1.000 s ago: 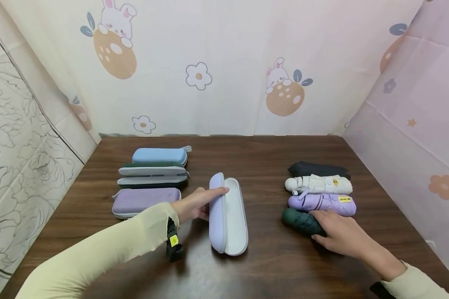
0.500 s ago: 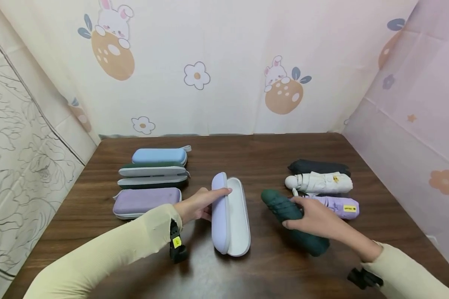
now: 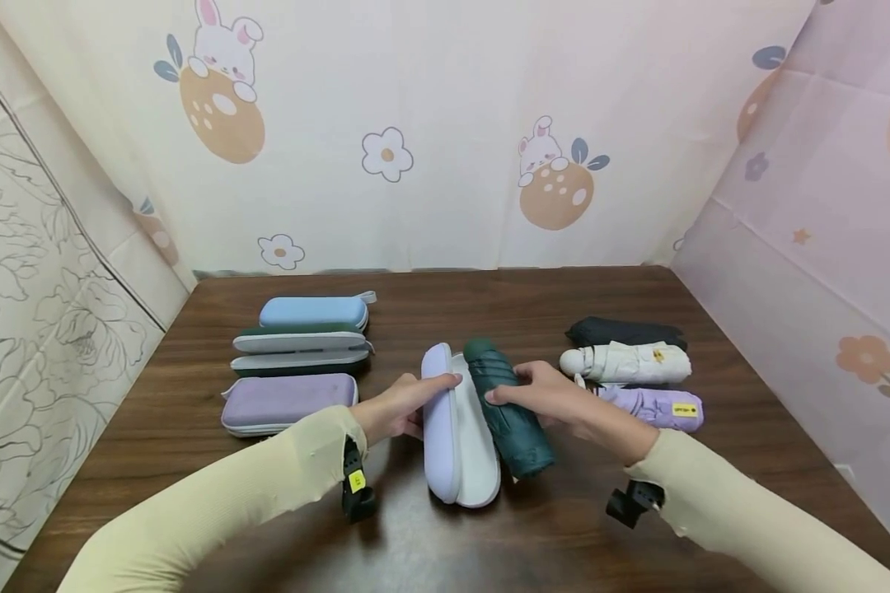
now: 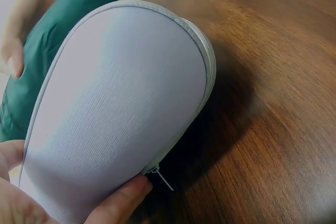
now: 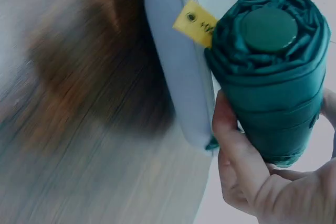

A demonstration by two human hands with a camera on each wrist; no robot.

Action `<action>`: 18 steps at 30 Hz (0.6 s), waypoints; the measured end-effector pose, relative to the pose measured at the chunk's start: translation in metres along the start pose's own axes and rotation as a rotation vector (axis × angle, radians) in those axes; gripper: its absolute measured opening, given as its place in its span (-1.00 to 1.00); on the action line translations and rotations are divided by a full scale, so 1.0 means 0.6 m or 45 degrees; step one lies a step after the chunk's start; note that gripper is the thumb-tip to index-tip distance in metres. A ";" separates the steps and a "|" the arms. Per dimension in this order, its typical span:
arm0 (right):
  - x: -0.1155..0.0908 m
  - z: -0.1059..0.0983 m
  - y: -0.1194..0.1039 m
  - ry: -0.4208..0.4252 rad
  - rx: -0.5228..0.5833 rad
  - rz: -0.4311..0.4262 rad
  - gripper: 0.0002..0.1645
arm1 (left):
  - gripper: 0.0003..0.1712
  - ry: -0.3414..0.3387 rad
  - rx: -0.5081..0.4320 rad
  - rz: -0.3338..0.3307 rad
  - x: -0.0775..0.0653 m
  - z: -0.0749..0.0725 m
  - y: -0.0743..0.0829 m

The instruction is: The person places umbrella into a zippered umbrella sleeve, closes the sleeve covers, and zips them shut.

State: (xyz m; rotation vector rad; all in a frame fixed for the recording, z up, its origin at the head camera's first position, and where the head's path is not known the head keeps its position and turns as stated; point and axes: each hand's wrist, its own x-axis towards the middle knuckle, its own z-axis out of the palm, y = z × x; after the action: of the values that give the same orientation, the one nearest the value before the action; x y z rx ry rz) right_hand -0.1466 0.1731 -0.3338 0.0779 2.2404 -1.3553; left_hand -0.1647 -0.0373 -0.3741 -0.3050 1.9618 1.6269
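Observation:
A pale lavender zip case (image 3: 441,445) stands propped open near the middle of the table, its white lining showing. My left hand (image 3: 404,405) grips its lid, thumb over the edge; the left wrist view shows the lid's outside and a small zip pull (image 4: 165,179). In my right hand (image 3: 552,397) is a folded dark green umbrella (image 3: 510,416), fingers and thumb around its middle. The umbrella overlaps the right side of the case in the head view, tilted along it. From the right wrist, its round end (image 5: 269,29) faces the camera beside a yellow tag (image 5: 195,23).
Left on the table (image 3: 445,309) lie a blue case (image 3: 313,311), an open dark green case with grey lining (image 3: 300,361) and a purple case (image 3: 289,399). On the right are a black umbrella (image 3: 623,332), a white one (image 3: 638,364) and a purple one (image 3: 656,405).
My right hand has lifted the green umbrella from beside the purple one and carried it left to the lavender case, turning it more upright in view. My left hand keeps its grip on the lid.

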 end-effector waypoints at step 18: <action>0.054 0.049 -0.004 0.028 -0.087 -0.003 -0.50 | -0.10 -0.005 -0.061 -0.034 -0.001 -0.007 0.008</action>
State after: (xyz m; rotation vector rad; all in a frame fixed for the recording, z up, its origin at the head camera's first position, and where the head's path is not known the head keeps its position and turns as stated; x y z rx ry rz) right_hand -0.1634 0.1403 -0.3575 0.0670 2.3031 -1.2838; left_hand -0.1676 -0.0401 -0.3695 -0.3447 1.9103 1.6577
